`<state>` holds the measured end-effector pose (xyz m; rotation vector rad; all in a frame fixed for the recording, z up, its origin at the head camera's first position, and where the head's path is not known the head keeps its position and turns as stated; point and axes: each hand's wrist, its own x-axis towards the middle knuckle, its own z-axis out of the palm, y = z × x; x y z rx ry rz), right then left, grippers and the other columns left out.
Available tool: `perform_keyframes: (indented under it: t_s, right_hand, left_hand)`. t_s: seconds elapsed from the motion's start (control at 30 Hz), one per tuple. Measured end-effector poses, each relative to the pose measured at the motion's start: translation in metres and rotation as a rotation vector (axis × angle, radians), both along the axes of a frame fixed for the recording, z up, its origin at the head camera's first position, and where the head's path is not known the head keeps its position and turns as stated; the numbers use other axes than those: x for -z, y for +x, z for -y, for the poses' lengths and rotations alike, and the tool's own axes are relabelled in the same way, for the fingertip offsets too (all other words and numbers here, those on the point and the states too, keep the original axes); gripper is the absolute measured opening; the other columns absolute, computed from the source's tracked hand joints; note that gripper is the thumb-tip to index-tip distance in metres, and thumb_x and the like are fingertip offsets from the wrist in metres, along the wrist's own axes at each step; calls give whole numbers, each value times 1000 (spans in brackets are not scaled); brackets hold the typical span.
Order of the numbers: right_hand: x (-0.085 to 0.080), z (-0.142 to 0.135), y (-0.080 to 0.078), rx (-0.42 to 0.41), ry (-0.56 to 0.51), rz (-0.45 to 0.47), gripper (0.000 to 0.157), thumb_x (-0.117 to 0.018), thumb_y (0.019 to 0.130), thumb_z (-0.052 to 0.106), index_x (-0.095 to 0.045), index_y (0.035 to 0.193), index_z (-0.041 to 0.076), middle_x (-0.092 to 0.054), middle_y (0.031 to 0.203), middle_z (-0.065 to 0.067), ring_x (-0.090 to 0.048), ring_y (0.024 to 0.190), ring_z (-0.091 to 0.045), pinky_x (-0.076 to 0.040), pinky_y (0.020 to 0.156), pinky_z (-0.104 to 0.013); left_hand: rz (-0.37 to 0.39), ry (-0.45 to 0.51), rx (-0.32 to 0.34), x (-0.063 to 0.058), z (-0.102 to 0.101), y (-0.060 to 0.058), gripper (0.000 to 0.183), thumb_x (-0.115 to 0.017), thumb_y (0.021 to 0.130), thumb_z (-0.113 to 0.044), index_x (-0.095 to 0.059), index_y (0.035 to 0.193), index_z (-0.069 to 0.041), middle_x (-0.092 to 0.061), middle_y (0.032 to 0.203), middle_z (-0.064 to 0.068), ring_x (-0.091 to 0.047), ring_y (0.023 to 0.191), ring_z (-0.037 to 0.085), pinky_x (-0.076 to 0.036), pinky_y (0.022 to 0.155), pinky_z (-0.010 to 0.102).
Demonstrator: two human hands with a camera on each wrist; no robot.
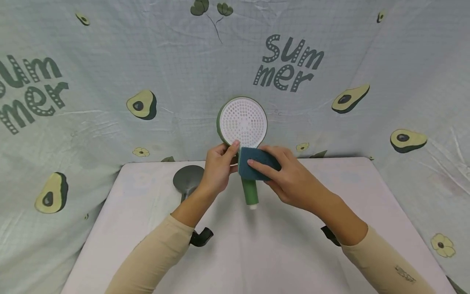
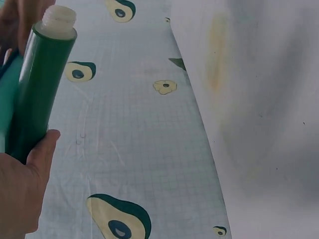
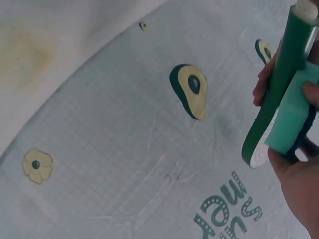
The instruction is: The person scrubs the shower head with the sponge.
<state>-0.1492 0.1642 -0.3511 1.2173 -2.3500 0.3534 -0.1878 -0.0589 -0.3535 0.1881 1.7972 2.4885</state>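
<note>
A green handheld shower head [image 1: 249, 192] with a round white spray face [image 1: 244, 120] is held upright above the table. My left hand [image 1: 219, 167] grips it around the neck, thumb at the lower edge of the spray face. In my right hand [image 1: 293, 177] is a sponge [image 1: 255, 163], dark blue on one side and turquoise on the other, pinched between thumb and fingers. The sponge lies against the upper handle and covers part of it in the head view. The left wrist view shows the handle's white threaded end [image 2: 60, 20] close up.
On the white table [image 1: 227, 261], a dark grey shower head [image 1: 188, 178] lies at the left, partly behind my left forearm. A black bent piece [image 1: 201, 237] shows below that forearm. Another black object [image 1: 330, 235] is partly under my right forearm. An avocado-print cloth [image 1: 176, 81] hangs behind.
</note>
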Motion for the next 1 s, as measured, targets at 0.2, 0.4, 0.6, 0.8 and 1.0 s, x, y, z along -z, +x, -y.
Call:
perform_keyframes:
  t_s: [0.2,0.4,0.6,0.8,1.0]
  right_hand:
    - [14,-3,19,-172,82,72,67,-80,90,16,-53,151,25,-45,150,-19,-49,134,-34,-54,105,-51]
    - [20,-3,18,-107,-4,105,66,-78,93,19,-50,153,25,-41,153,-21,-46,137,-35,-54,104,-51]
    - [11,2,0,96,-124,43,70,-80,90,15,-49,153,21,-41,153,-25,-46,138,-43,-52,104,-57]
    - [1,1,-9,124,-138,74,67,-79,92,14,-50,152,21,-41,153,-24,-44,139,-44,-51,106,-59]
    - [2,-6,4,0,-10,199,68,-79,93,18,-48,153,24,-42,153,-21,-46,137,-39,-53,103,-55]
  left_hand:
    - [-9,-38,-36,0,5,-2,35,-55,109,-19,-64,124,11,-71,92,2,-75,82,10,-64,70,27]
    - [-21,-10,-16,1,7,-1,36,-53,109,-21,-62,122,12,-71,92,3,-76,80,11,-64,68,27]
    - [-30,17,38,3,6,3,35,-50,110,-19,-59,125,12,-69,100,5,-75,83,12,-64,68,28]
    - [-28,21,56,5,8,5,35,-48,110,-16,-54,132,12,-66,110,11,-75,86,12,-64,71,29]
    - [-17,10,23,7,11,3,34,-47,111,-16,-53,130,11,-65,106,11,-75,84,11,-64,70,28]
